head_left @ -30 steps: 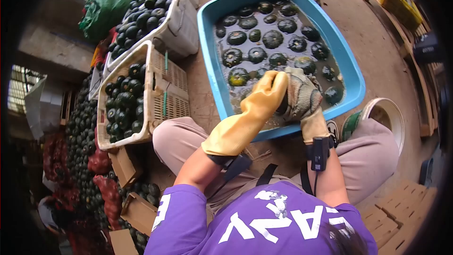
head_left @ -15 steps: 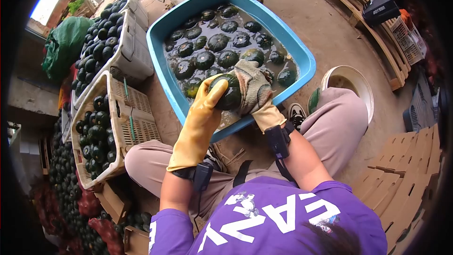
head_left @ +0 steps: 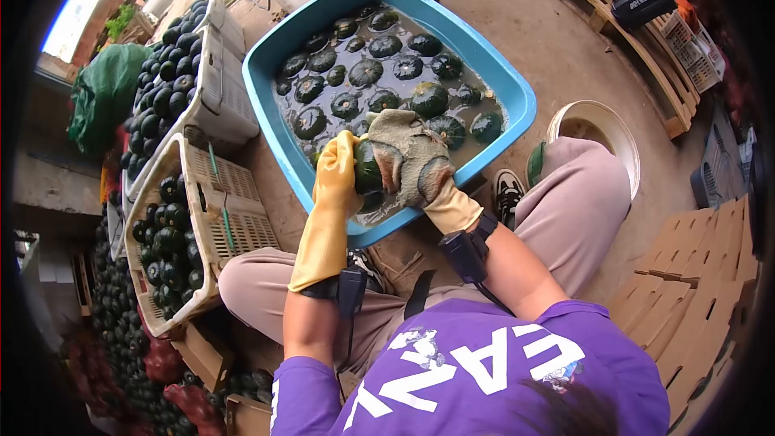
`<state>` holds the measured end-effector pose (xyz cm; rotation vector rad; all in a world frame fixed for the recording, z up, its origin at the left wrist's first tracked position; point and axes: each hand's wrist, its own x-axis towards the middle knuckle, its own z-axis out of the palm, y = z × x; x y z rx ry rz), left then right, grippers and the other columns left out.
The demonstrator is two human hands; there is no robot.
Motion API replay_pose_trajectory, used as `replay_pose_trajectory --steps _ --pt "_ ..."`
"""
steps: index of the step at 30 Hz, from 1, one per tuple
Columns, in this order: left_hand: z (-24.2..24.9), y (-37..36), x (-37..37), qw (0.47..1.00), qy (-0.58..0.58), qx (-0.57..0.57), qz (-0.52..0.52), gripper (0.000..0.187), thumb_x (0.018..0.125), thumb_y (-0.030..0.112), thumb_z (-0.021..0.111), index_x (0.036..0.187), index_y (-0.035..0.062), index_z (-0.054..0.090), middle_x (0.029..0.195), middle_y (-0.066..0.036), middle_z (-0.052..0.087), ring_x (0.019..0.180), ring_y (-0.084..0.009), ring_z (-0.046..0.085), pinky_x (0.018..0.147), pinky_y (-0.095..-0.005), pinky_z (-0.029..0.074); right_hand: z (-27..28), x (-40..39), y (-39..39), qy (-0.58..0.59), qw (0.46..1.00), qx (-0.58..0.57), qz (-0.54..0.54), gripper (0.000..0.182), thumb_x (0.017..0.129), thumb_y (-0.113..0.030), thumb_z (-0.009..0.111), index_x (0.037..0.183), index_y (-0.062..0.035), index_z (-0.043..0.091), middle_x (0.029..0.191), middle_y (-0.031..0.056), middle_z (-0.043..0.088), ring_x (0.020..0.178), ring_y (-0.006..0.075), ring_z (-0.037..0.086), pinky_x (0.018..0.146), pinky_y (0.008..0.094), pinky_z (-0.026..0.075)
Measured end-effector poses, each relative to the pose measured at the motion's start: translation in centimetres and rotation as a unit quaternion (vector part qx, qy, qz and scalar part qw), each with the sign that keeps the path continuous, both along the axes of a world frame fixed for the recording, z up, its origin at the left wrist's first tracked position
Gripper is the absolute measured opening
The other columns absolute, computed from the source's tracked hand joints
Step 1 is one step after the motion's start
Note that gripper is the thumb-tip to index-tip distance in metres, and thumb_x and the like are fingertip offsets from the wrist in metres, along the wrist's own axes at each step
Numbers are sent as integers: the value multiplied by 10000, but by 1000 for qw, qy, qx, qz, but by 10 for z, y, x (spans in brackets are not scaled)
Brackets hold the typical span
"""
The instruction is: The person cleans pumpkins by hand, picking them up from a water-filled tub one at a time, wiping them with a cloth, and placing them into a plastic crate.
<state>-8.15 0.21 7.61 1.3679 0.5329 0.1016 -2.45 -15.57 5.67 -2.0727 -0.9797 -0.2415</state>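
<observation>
My left hand (head_left: 334,178), in a yellow rubber glove, grips the left side of a dark green squash (head_left: 368,169) above the near end of a blue tub (head_left: 257,85). My right hand (head_left: 454,208) also wears a pale yellow glove. A wet grey cloth (head_left: 413,149) with brown patches covers its fingers and presses over the top and right side of the same squash. Much of that squash is hidden by the cloth and the glove. Several round green squashes (head_left: 366,73) float in the tub's murky water.
White crates (head_left: 242,202) full of dark squashes stand to the left, with more squashes piled behind. A white bucket (head_left: 628,163) is beside my right knee. Flattened cardboard (head_left: 686,299) lies at right, and a wooden pallet (head_left: 638,52) is at the upper right.
The cloth has slid left over the squash and now hides more of it. My left fingers have curled in, and the squash has turned and sits slightly lower.
</observation>
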Motion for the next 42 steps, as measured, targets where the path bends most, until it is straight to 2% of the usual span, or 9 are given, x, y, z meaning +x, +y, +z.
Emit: replay_pose_trajectory --steps 3,11,13,14,23,27,36,39,42 --pt "8 -15 -1 897 11 441 32 441 1048 453 488 959 76 700 855 -14 644 718 -99 582 697 -288 480 -32 21 -2 204 933 190 229 296 923 -128 589 1190 -40 680 1260 142 670 1110 275 641 999 392 499" --pt "-9 20 1 978 -155 -115 79 292 1042 272 591 1160 10 641 1129 -146 673 905 -235 675 849 -316 553 19 19 -10 -138 986 71 60 332 842 -269 660 1086 -49 698 1038 145 686 885 273 655 802 368 556" --pt "-12 30 -16 752 -183 577 -259 452 957 220 673 1352 33 558 1276 -217 605 1088 -307 643 969 -379 519 7 23 -12 -66 997 19 32 352 878 -319 631 1143 -94 685 1051 114 672 887 284 636 836 385 545" --pt "34 -23 -18 931 -9 348 -107 758 853 268 737 1505 77 400 1424 -275 500 1240 -376 576 1078 -413 443 6 25 -11 -65 996 32 46 354 848 -304 654 1136 -99 682 1058 118 670 904 290 640 840 388 544" --pt "29 -13 -26 863 -122 453 -185 519 942 379 666 1363 82 606 1263 -171 663 1110 -272 666 981 -334 480 -8 26 -9 22 999 33 28 300 687 -189 766 954 -86 677 1024 134 658 1000 304 667 832 371 536" --pt "5 -26 -4 987 -156 32 -5 307 1054 171 517 1237 -1 693 1207 -80 713 1094 -130 631 984 -270 468 -16 7 5 -90 993 20 -77 407 856 -350 666 1188 -114 677 1263 128 638 1194 311 586 1015 441 456" --pt "64 -38 13 963 -146 195 -110 428 1083 298 427 1305 -10 624 1196 -143 682 1157 -230 627 1004 -328 468 -23 3 -11 -101 973 207 4 708 799 -307 716 1384 22 494 1317 271 587 1280 381 559 1130 443 418" --pt "19 -24 14 836 -172 518 -54 508 1030 370 563 1424 50 534 1246 -203 660 1150 -331 613 1026 -404 465 -18 13 -12 -78 987 120 -69 511 847 -308 665 1254 -13 573 1253 241 616 1198 407 578 1057 462 452" --pt "53 -70 -27 908 21 389 -153 731 954 332 687 1544 69 345 1361 -181 591 1263 -269 558 1077 -368 436 0 17 -15 -18 990 42 -134 294 897 -288 601 1083 -67 657 1158 183 657 1064 411 610 947 488 483"
